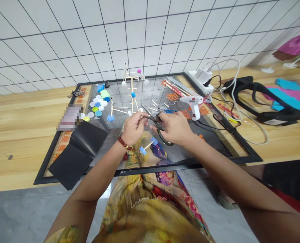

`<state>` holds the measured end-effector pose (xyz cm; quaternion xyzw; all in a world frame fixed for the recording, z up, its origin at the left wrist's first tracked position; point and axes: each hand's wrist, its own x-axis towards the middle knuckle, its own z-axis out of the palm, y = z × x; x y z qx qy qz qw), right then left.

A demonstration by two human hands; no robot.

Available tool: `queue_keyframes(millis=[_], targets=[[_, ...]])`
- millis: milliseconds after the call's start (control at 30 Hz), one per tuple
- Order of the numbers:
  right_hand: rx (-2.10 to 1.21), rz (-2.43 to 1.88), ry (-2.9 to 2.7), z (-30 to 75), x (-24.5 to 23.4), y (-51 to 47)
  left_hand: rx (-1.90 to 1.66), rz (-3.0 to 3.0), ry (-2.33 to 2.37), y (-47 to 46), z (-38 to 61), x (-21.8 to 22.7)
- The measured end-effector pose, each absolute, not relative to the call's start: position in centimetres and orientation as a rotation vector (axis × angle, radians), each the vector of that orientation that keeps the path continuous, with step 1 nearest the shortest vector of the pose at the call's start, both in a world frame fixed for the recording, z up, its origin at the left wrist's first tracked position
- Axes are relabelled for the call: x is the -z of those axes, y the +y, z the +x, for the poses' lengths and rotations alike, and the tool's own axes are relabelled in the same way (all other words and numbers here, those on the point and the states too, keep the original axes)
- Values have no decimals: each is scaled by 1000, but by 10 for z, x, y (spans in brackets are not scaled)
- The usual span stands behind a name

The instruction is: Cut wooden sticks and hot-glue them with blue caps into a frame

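Observation:
My right hand (176, 126) grips a pair of scissors (162, 133) by its dark handles, with the blades parted and pointing left. Close to the blades, my left hand (136, 126) is closed in a pinch; whatever lies between its fingertips is too small to make out. Below both hands lies a stick with a blue bottle cap at each end (148, 145). Beyond them stands a frame of wooden sticks (132, 86) with caps on it. Left of that is a smaller stick piece (111, 109) with a blue cap at its foot.
Bottle caps (98, 104) lie in a group at left, near folded black sheets (75, 155) and a blurred-out object (69, 118). A white glue gun (194, 105) stands at right, before a power strip (201, 82), cables and a black headset strap (266, 101). Short stick pieces (154, 103) lie scattered.

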<state>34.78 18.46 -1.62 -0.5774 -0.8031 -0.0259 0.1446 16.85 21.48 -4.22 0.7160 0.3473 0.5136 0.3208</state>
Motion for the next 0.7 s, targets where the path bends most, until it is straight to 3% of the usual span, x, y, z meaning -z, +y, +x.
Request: queue_keyframes(millis=[233,467,700], targets=[[-97,-1593,-2365,348,13,183,-1387,2028,919,211,168,37],[128,-1604,-2331,347,10,183,-1477,2011,814,211,170,40],[148,-1622,-2336,345,11,182,-1521,2070,815,211,170,44]])
